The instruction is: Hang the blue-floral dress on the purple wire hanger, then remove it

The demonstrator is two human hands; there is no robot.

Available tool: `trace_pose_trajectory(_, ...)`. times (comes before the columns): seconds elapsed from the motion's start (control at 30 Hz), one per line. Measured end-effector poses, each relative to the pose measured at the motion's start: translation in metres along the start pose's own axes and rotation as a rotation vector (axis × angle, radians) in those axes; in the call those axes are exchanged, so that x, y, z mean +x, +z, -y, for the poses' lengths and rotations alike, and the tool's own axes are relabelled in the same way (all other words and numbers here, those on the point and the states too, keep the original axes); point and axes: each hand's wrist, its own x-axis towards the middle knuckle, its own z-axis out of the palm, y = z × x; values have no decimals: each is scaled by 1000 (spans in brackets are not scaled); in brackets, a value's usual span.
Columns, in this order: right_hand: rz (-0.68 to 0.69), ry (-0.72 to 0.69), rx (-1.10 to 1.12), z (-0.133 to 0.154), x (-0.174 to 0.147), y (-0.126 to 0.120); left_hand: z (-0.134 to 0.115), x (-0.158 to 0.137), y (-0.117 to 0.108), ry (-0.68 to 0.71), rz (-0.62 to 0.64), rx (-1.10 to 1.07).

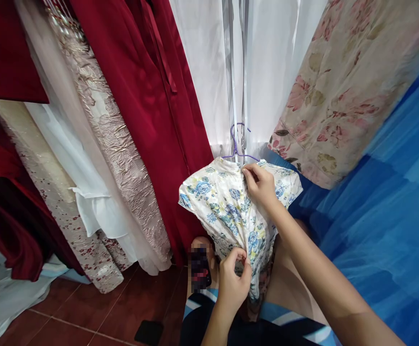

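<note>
A white short-sleeved dress (227,197) with blue and yellow flowers hangs in front of me on a purple wire hanger (235,144). Its lower end is bunched between my thighs, so its full length is hidden. My right hand (260,182) pinches the fabric at the top of the centre seam, just under the neckline. Lower down, my left hand (235,276) has thumb and fingertips pressed together at the same seam. Between the two hands the cloth is drawn into a line of folds.
Dark red cloth (137,96) and a textured pink gown (111,120) hang at left. White curtains (202,57) hang behind, with pink floral fabric (324,105) and blue tulle (386,202) at right. A phone (199,269) rests by my left thigh. A black object (149,332) lies on the tiled floor (72,312).
</note>
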Motion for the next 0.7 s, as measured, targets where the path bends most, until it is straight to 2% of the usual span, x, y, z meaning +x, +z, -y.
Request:
trace_pose_trajectory(0.17, -61, 53, 84, 8, 12, 2, 1, -6, 2, -18, 8, -13)
trace_pose_trajectory(0.27, -84, 191, 295, 17, 2, 3, 4, -1, 1, -31, 73, -25)
trace_pose_trajectory(0.33, -134, 297, 453, 24, -8, 5, 2, 12, -5, 12, 66, -25)
trace_pose_trajectory(0.43, -245, 406, 604, 35, -19, 10, -15, 47, -23, 164, -82, 8)
trace_pose_trajectory(0.53, -315, 507, 717, 42, -24, 16, -49, 97, -45, 410, -206, 53)
trace_pose_trajectory(0.6, -324, 590, 791, 45, -24, 18, -71, 132, -55, 538, -195, 120)
trace_pose_trajectory(0.7, -321, 725, 900, 47, -23, 18, -90, 174, -60, 608, -102, 238)
